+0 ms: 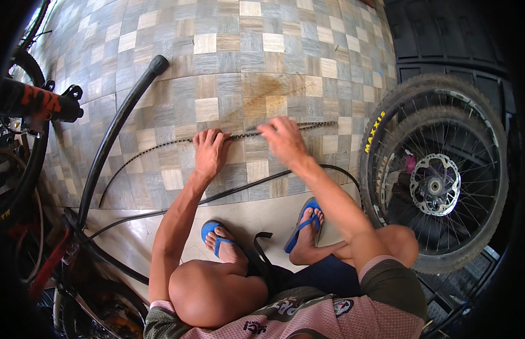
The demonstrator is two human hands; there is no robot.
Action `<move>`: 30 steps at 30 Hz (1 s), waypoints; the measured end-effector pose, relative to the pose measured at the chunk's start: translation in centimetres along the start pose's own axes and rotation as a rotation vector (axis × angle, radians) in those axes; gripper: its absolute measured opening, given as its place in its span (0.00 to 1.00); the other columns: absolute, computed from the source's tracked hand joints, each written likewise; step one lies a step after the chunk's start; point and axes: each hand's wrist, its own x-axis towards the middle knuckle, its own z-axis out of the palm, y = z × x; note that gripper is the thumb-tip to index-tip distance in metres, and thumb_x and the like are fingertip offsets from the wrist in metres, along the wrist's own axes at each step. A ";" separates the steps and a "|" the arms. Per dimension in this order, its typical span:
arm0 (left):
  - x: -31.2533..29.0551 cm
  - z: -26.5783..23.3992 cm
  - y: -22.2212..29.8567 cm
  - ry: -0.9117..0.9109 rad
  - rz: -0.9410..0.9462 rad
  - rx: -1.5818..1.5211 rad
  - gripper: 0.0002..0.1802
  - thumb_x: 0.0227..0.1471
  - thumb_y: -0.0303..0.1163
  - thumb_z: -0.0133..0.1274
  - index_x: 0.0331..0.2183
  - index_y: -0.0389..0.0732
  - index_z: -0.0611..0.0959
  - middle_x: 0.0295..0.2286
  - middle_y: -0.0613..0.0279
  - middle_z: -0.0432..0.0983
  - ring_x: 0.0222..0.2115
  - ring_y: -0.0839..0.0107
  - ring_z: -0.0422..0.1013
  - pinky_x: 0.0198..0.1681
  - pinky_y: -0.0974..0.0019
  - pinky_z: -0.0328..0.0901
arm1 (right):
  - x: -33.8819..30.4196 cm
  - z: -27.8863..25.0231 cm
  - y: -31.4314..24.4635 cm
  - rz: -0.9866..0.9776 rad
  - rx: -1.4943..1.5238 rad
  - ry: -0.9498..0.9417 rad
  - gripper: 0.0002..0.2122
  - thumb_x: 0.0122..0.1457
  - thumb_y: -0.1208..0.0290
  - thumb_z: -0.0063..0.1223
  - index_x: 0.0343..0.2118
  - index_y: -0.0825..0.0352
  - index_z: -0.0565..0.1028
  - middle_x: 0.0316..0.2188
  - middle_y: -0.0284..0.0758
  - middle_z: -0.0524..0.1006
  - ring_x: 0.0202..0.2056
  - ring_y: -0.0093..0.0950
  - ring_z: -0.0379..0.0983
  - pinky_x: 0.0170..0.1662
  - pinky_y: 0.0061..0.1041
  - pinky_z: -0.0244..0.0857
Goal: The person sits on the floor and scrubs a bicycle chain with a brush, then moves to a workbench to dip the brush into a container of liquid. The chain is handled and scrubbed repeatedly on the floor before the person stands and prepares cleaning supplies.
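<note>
A dark bicycle chain (245, 135) lies stretched across the checkered tile floor in front of me, its left part curving toward me. My left hand (210, 151) is closed on the chain near its middle, fingers curled down against the floor. To its right, my right hand (285, 142) is slightly blurred, with its fingers bent together over the chain. A small greyish shape shows at those fingertips, too unclear to name. Past the right hand, the chain runs on as two close strands.
At right, two bicycle wheels (435, 257) with a brake disc lie stacked. A black hose (113, 130) rises on the left, and a thinner black cable (245, 185) crosses before my feet. Bicycle parts, including a fork (39, 104), crowd the left edge. A brownish stain (268, 93) marks the tiles.
</note>
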 end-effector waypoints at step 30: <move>0.3 0.4 0.2 0.034 -0.036 -0.017 0.09 0.57 0.37 0.65 0.39 0.48 0.83 0.40 0.67 0.77 0.43 0.58 0.70 0.50 0.51 0.62 | -1.9 -4.1 6.1 0.452 0.156 -0.059 0.08 0.70 0.71 0.55 0.46 0.52 0.83 0.35 0.32 0.79 0.44 0.35 0.74 0.47 0.39 0.69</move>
